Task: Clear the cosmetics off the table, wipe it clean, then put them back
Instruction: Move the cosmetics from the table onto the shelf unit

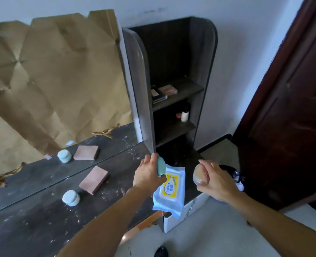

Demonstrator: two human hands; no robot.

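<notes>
Dark dusty table (42,225) ends just right of my hands, open floor beyond. My left hand (147,175) pinches a teal puff (161,168) over the wipes pack (172,190) at the edge; my right hand (214,179) grips a round tan powder jar (199,176).

One head-worn wide-angle view looks forward and down, close over the dusty counter (42,219), with the shelf unit (175,89) toward 12 o'clock and the door (292,108) toward 2 o'clock.

Shelf items (164,91) too blurred to identify — wipes pack (172,190) label unreadable, partly behind the left hand (147,175).
</notes>
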